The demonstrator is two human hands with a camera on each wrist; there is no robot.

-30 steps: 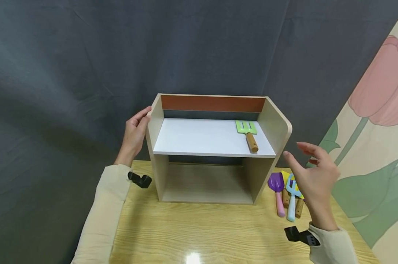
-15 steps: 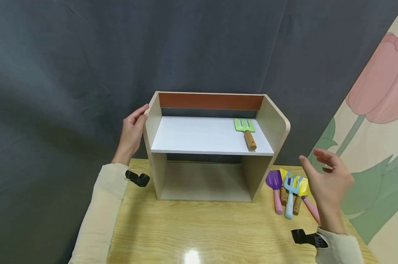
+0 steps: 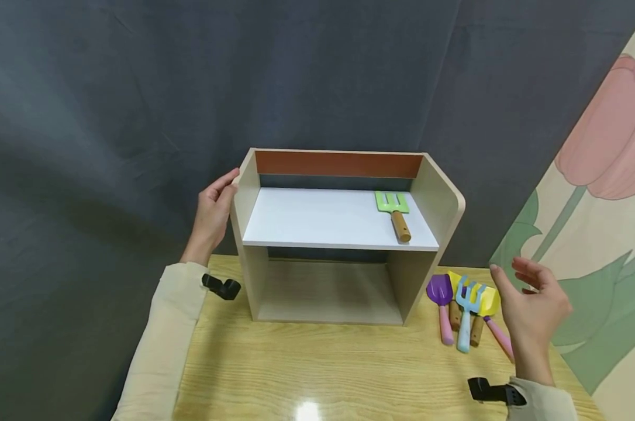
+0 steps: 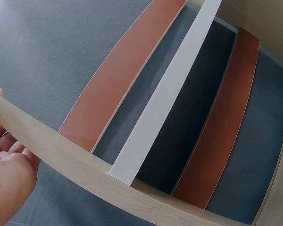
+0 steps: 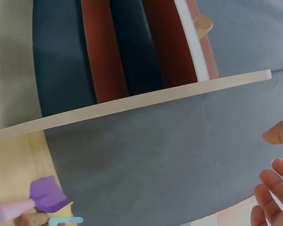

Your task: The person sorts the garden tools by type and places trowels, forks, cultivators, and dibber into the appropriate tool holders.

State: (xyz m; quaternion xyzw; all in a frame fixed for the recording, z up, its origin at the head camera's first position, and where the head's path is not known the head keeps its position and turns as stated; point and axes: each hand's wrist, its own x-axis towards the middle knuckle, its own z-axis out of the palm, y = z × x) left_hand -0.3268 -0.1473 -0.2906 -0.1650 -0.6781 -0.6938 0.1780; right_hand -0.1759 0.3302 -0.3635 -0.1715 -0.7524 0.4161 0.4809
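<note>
At the centre of the head view, a small shelf unit (image 3: 439, 202) with pale wooden sides is seen upright on a wood-grained worktop (image 3: 359, 368). Its left side panel is held near the top by the left hand (image 3: 211, 215), left of centre; the panel's edge is gripped between thumb and fingers. On the right part of the white upper shelf (image 3: 317, 219), a green fork (image 3: 399, 223) is laid with its tines turned toward the top of the frame and its wooden handle toward the shelf's front edge.

The right hand (image 3: 535, 307) is held in the lower right, apart from the unit; nothing is gripped by it, and its fingers are loosely bent, parted from the thumb. Just left of it, tools are clustered on the worktop beside the unit: a purple shovel (image 3: 441, 295) is placed leftmost, a light-blue fork (image 3: 465, 327) is laid over others in the middle, and a yellow-bladed tool (image 3: 489, 301) with a pink handle is set at the right. Wooden handles (image 3: 476, 332) are partly covered among them.

The background is filled by a dark grey curtain (image 3: 317, 76); at the right edge, a wall panel (image 3: 607, 131) is painted with a pink tulip.
</note>
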